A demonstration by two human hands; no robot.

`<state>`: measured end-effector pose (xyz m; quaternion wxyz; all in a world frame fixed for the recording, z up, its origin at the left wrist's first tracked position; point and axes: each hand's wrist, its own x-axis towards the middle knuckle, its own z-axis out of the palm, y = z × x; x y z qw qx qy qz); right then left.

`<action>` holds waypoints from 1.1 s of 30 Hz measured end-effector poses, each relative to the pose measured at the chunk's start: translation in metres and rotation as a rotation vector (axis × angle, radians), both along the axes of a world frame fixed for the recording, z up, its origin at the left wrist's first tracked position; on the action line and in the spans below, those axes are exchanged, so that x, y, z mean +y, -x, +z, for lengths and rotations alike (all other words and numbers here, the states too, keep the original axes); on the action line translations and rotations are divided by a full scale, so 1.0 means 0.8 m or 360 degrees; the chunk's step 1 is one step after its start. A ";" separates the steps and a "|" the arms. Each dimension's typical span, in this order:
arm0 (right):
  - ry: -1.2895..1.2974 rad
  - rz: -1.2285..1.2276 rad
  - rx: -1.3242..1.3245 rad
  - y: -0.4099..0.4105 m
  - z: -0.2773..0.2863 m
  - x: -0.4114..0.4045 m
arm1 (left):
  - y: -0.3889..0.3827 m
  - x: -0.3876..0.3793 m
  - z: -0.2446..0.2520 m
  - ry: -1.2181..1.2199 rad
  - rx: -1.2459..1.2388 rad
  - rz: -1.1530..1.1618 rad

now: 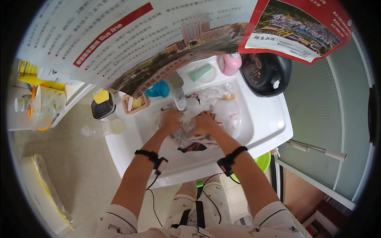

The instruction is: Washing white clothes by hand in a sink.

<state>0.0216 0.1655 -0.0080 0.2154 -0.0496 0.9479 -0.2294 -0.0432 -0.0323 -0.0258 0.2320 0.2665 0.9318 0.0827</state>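
Wet white patterned cloth (202, 104) lies bunched in a white washbasin (143, 111), partly under water. My left hand (171, 121) is at the left part of the cloth, beside the metal tap (179, 99); its fingers are blurred. Right of it, my right hand (204, 122) rests on the cloth with its fingers bent into the folds. Whether either hand grips the fabric is hard to see. A dark patch with red lines (193, 147) shows at the cloth's near edge.
Behind the basin stand a black container (266, 74), a pink bottle (230, 64), a green tube (200, 73) and a blue item (157, 89). Soap dishes (135, 104) and a clear bottle (104, 128) are at the left. A large printed sheet (166, 38) hangs across the top of the view.
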 end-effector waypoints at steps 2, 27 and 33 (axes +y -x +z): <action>0.0550 -0.0386 -0.0092 -0.004 0.004 0.069 | -0.026 0.020 0.017 -0.0788 -0.0370 0.0337; 0.0667 -0.0816 0.0241 -0.153 0.089 0.010 | -0.177 0.029 0.101 -0.0452 0.0132 0.0518; 0.0085 -0.0973 0.0300 -0.111 0.025 0.013 | -0.146 0.062 0.049 -0.0380 0.0347 0.0040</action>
